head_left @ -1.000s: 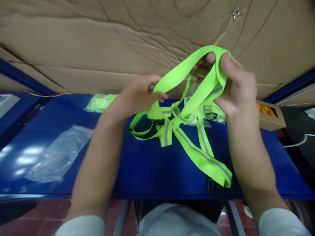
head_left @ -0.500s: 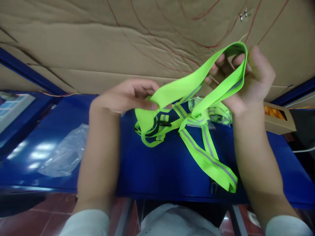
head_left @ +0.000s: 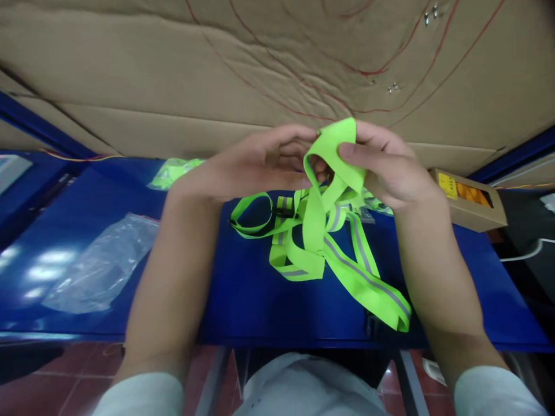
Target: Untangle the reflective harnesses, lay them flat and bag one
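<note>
A neon-green reflective harness (head_left: 366, 274) of elastic straps with grey stripes lies loosely heaped on the blue table. One of its straps is raised and bent into a small loop between both hands. My right hand (head_left: 385, 164) pinches this strap, its thumb pressed flat on the front. At the loop's left side, my left hand (head_left: 271, 159) has its fingers curled at the strap, with some fingertips showing through the loop. A black buckle (head_left: 286, 212) sits among the straps to the left. Another dark buckle (head_left: 372, 323) is partly visible near the table's front edge.
An empty clear plastic bag (head_left: 104, 266) lies on the table (head_left: 251, 306) at left. A green packet (head_left: 173, 172) sits behind my left wrist. An open cardboard box (head_left: 470, 202) stands at right. A cardboard panel (head_left: 151, 75) with red wires rises behind.
My hands have come closer together, the right one moving left and down. The long raised strap is now gathered into a small loop. The view has shifted slightly, uncovering the green packet.
</note>
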`<state>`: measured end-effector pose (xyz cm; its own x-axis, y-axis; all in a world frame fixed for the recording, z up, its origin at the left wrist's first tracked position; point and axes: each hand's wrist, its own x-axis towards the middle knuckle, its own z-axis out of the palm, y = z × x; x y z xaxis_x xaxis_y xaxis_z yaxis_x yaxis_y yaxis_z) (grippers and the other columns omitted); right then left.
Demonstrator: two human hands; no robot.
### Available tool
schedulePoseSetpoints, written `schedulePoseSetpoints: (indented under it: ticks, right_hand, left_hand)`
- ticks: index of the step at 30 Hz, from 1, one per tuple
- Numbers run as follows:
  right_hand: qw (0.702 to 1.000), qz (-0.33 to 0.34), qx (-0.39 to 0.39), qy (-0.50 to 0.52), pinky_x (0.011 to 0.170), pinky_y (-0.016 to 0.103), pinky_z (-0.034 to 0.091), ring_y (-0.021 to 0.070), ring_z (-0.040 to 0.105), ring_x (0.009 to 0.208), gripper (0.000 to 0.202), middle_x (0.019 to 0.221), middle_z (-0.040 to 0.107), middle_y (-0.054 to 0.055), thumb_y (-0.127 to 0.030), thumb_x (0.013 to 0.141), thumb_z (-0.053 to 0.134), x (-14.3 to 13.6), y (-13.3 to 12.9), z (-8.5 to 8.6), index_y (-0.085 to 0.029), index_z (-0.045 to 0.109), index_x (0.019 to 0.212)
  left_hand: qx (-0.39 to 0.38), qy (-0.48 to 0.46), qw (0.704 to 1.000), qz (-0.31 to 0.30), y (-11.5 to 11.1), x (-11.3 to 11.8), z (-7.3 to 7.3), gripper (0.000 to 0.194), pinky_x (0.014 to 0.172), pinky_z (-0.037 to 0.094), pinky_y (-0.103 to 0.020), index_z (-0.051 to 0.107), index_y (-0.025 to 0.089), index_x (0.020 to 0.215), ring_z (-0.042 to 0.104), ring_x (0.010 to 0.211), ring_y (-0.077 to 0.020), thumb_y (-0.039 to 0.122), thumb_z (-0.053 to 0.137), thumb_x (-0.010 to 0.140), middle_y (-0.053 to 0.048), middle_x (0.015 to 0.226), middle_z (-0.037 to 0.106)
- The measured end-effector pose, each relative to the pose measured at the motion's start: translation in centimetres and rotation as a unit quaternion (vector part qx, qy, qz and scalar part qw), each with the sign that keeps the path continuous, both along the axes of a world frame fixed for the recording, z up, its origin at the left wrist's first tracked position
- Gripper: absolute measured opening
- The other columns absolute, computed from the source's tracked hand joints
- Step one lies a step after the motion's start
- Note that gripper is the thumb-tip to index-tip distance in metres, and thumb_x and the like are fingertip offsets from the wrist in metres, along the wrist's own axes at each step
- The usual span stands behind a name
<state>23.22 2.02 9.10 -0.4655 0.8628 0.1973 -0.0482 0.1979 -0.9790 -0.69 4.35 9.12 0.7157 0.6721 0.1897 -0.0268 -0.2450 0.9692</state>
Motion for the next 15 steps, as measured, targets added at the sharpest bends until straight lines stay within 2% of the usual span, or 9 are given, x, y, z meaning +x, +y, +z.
schedulePoseSetpoints:
  ticks: [3, 6, 8, 12, 13, 15]
  right_hand:
    - [0.999, -0.007, 0.028, 0.033, 0.072, 0.028, 0.063, 0.0161, 0.076, 0.084, 0.020, 0.097, 0.078, -0.004, -0.032, 0.096, 0.071, -0.5, 0.2, -0.2, -0.028, 0.075, 0.115]
    - [0.998, -0.035, 0.041, 0.018, 0.081, 0.031, 0.065, 0.0177, 0.076, 0.092, 0.012, 0.096, 0.078, -0.003, -0.033, 0.095, 0.075, -0.9, 0.3, -0.2, -0.026, 0.076, 0.105]
    - [0.998, -0.042, 0.043, -0.007, 0.086, 0.035, 0.065, 0.0222, 0.075, 0.101, 0.013, 0.098, 0.079, -0.001, -0.038, 0.093, 0.079, -1.1, 0.1, 0.0, -0.026, 0.076, 0.097]
    - [0.996, -0.020, 0.063, -0.058, 0.087, 0.038, 0.065, 0.0259, 0.072, 0.110, 0.023, 0.099, 0.078, 0.000, -0.051, 0.093, 0.078, -1.2, 0.1, -0.1, -0.028, 0.077, 0.094]
    - [0.995, -0.015, 0.072, -0.071, 0.086, 0.037, 0.064, 0.0254, 0.072, 0.108, 0.024, 0.099, 0.077, 0.000, -0.052, 0.093, 0.077, -1.1, 0.1, -0.2, -0.028, 0.077, 0.094]
    - [0.991, -0.002, 0.088, -0.102, 0.083, 0.036, 0.062, 0.0239, 0.071, 0.102, 0.026, 0.096, 0.077, -0.001, -0.053, 0.096, 0.072, -0.9, 0.3, -0.4, -0.028, 0.076, 0.094]
  left_hand:
    - [-0.038, -0.036, 0.998, 0.042, -0.7, 0.1, 0.5, 0.072, 0.096, 0.060, -0.037, 0.060, 0.033, 0.145, 0.076, 0.113, -0.0265, 0.024, 0.089, 0.079, -0.001, 0.117, 0.076]
    - [-0.042, 0.001, 0.995, 0.088, -1.2, 0.7, 0.9, 0.101, 0.088, 0.062, -0.035, 0.043, 0.040, 0.159, 0.077, 0.113, -0.0292, 0.024, 0.092, 0.072, 0.000, 0.121, 0.075]
    - [0.001, 0.012, 0.994, 0.108, -1.4, 1.2, 1.0, 0.110, 0.089, 0.062, -0.034, 0.029, 0.042, 0.166, 0.074, 0.120, -0.0299, 0.025, 0.089, 0.074, -0.001, 0.137, 0.068]
    - [0.144, 0.004, 0.983, 0.116, -1.6, 1.4, 1.5, 0.093, 0.098, 0.055, -0.033, 0.024, 0.029, 0.169, 0.060, 0.137, -0.0287, 0.026, 0.071, 0.089, -0.005, 0.172, 0.031]
    - [0.163, 0.005, 0.980, 0.117, -1.8, 1.3, 1.6, 0.089, 0.098, 0.055, -0.032, 0.025, 0.027, 0.169, 0.060, 0.137, -0.0279, 0.025, 0.069, 0.091, -0.005, 0.176, 0.024]
    - [0.181, 0.000, 0.976, 0.122, -2.2, 1.1, 2.1, 0.085, 0.100, 0.056, -0.031, 0.029, 0.026, 0.168, 0.061, 0.136, -0.0275, 0.023, 0.068, 0.093, -0.004, 0.178, 0.019]
